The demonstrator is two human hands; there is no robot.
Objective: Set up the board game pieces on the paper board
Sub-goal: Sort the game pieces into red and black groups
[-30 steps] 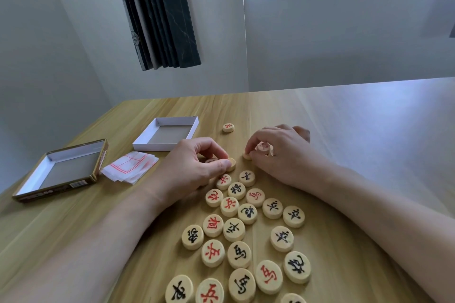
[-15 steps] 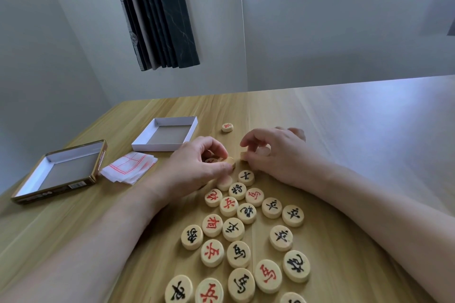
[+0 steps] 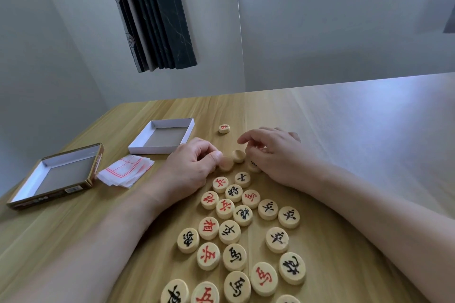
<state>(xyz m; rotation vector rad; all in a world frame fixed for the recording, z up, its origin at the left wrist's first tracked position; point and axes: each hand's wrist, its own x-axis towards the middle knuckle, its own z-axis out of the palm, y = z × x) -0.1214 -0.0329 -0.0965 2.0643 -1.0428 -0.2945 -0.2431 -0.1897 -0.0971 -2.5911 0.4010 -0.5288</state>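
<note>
Several round wooden game pieces (image 3: 236,231) with red or black characters lie face up on the wooden table (image 3: 344,130), spread from the hands toward me. My left hand (image 3: 192,167) pinches a blank-sided piece (image 3: 226,163) at the far end of the group. My right hand (image 3: 273,155) hovers just right of it, fingers spread, thumb beside another blank-sided piece (image 3: 238,156) and palm partly over a black-marked piece (image 3: 253,166). One red piece (image 3: 224,128) lies alone farther back. The paper board (image 3: 125,171) lies folded to the left of my left hand.
An open white box tray (image 3: 140,147) sits behind the folded board. A gold-edged box lid (image 3: 93,167) lies upside down at the far left near the table edge. Walls, a dark curtain and a window stand beyond the table.
My right hand has lifted its index finger and let the piece it was gripping rest on the table. My left hand has shifted slightly right, still pinching its piece.
</note>
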